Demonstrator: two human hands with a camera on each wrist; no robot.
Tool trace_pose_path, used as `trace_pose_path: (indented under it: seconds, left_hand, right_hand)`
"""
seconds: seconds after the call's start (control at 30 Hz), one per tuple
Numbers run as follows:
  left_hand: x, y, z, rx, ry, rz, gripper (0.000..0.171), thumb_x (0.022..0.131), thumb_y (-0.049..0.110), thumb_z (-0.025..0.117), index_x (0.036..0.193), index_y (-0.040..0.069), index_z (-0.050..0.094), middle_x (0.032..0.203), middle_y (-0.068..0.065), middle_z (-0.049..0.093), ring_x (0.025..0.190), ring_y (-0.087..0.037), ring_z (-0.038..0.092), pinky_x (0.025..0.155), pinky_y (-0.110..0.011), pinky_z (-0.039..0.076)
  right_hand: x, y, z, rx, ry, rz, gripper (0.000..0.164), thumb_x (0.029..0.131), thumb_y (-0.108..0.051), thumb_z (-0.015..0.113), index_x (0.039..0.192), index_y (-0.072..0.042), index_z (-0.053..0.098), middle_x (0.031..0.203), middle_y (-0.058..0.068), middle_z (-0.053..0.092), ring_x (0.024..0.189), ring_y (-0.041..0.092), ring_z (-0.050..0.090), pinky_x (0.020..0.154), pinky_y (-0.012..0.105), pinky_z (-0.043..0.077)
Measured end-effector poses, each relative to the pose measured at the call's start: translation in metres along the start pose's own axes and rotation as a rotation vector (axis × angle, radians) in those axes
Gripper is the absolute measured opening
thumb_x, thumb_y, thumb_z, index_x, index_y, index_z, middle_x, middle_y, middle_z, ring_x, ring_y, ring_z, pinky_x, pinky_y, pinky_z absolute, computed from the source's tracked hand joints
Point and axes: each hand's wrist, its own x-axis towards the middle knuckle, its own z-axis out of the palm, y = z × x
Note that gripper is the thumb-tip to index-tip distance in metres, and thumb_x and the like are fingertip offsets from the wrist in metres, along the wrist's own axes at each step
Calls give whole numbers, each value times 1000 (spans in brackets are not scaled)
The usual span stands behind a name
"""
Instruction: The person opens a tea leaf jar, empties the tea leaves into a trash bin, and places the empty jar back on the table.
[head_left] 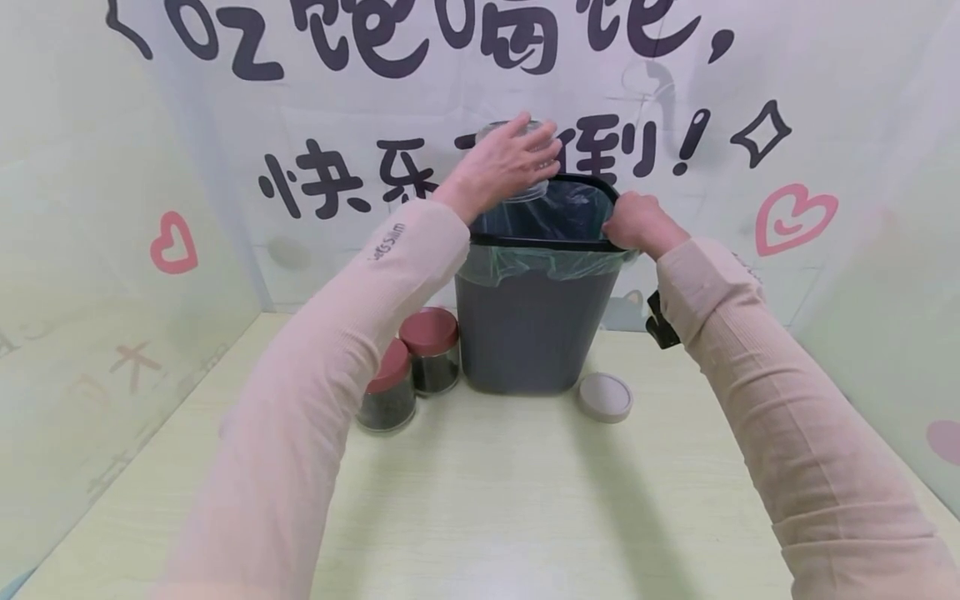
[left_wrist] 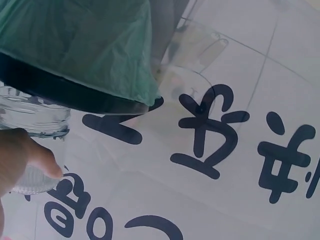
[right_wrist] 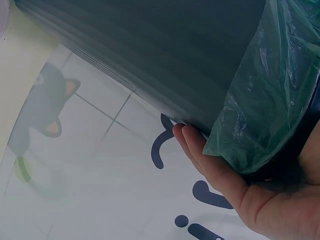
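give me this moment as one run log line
left hand: holds clear jar, mouth down at lined bin | right hand: grips bin rim | table: two red-lidded jars left of bin, pale lid right

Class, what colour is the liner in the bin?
The liner is translucent green; the right wrist view shows it best.

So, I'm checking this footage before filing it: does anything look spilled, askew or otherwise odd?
No spill or damage shows. What stands out is the glass jar: the left hand holds it mouth-down over the bin, though jars usually stand upright. A pale lid lies loose beside the bin.
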Motion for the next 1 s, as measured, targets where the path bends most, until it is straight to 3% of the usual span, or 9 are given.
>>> trace_pose_path:
  seconds: [0.23,0.47,0.73,1.0]
  left_hand:
    - [-4,0,5,195,81,110,67,80,-7,57,138,12,29,140,-13,28,131,-29,20,103,-44,23]
    - [-11,1,12,324,199,166,69,78,-7,60,137,15,31,142,-8,28,131,-26,20,104,-42,23]
    - [-14,4,16,493,331,112,83,68,-12,67,137,13,28,142,-6,27,129,-23,21,103,-39,24]
    - [-16,5,18,520,358,171,80,68,-17,60,136,13,30,142,-8,27,129,-24,22,103,-39,25]
  right_hand:
    - [1,0,-1,-39,-3,-12,31,87,-13,39,91,15,53,104,32,51,68,30,55,80,41,42]
    - [1,0,-1,-65,-6,-23,33,86,-13,39,94,17,52,104,32,51,84,38,55,84,42,41]
    - [2,0,-2,-116,-12,-45,35,87,-13,38,96,18,52,104,33,51,93,40,53,88,44,38]
    - [3,0,-1,-116,-18,-38,36,87,-13,38,97,18,51,104,33,51,93,39,53,88,44,39]
